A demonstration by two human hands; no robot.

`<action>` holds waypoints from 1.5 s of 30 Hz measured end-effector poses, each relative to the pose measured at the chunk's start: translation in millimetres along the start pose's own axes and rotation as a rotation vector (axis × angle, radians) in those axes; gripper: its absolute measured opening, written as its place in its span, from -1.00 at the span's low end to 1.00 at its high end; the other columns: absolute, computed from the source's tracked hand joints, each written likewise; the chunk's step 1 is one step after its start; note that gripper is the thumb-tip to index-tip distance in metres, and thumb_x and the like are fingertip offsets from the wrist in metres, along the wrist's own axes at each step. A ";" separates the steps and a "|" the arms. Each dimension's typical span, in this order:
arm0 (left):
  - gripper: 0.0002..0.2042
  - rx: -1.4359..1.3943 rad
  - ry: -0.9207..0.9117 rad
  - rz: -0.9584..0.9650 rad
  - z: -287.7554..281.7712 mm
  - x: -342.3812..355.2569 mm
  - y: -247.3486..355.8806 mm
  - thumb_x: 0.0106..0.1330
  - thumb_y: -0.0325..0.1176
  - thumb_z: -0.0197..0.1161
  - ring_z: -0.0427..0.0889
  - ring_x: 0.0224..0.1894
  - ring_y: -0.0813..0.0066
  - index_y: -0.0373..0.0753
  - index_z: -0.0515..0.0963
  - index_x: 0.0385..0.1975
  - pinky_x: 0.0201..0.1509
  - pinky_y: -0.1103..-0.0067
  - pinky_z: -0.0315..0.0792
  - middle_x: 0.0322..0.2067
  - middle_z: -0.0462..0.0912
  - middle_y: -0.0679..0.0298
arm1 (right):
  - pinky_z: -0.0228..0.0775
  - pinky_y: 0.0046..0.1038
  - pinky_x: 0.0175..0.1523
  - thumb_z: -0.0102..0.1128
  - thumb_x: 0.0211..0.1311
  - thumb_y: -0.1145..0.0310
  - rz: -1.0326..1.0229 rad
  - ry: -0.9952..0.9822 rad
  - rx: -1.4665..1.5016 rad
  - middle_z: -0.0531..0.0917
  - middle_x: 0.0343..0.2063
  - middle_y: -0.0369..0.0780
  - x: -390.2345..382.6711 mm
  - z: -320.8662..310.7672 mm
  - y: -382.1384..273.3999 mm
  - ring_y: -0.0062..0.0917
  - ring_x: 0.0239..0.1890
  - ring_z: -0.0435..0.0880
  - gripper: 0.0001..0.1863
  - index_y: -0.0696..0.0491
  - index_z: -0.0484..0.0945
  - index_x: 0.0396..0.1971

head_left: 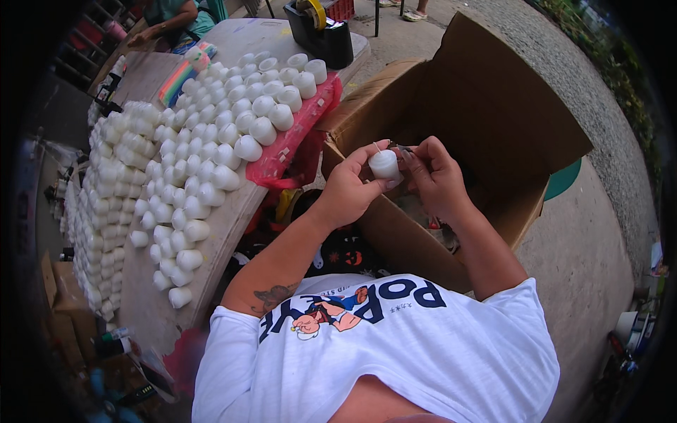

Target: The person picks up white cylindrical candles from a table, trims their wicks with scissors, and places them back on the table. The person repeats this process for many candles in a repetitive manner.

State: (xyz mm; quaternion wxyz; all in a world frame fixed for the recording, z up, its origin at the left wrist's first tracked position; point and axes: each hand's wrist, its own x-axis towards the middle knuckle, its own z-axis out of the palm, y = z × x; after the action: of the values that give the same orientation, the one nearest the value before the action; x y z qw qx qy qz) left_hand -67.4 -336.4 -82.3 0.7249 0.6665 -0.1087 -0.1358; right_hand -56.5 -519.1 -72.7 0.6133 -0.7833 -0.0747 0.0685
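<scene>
Left hand (350, 185) pinching small white candle (384, 166) by open cardboard box (493, 106), right hand (438, 182) fingertips at its upper side, can't tell if they're gripping anything

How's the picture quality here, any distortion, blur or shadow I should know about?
Head view: dark fisheye corners, and the concrete ground's edge curves at right; head view: the cardboard box is shadowed inside; head view: the pink item at lower left is blurry, while the left hand, right hand and small white piece look fairly clear.
</scene>
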 end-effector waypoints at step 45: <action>-0.35 1.438 0.773 -0.424 -317.0 -252.9 101.1 0.08 -0.32 0.33 0.20 0.33 0.14 -0.08 0.30 0.25 0.35 0.33 0.14 0.28 0.26 0.11 | 0.39 -0.56 -0.23 0.10 0.26 0.54 -0.218 -0.052 -0.557 0.56 -0.42 -0.21 19.1 28.8 8.9 -0.57 -0.38 0.53 -0.91 0.14 0.52 -0.25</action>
State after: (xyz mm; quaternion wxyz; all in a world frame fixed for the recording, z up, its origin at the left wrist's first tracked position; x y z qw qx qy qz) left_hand -192.4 54.6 -3.6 0.0696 0.9717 0.2143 0.0710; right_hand -43.2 -490.0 -88.5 0.3765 -0.9067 -0.1898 -0.0007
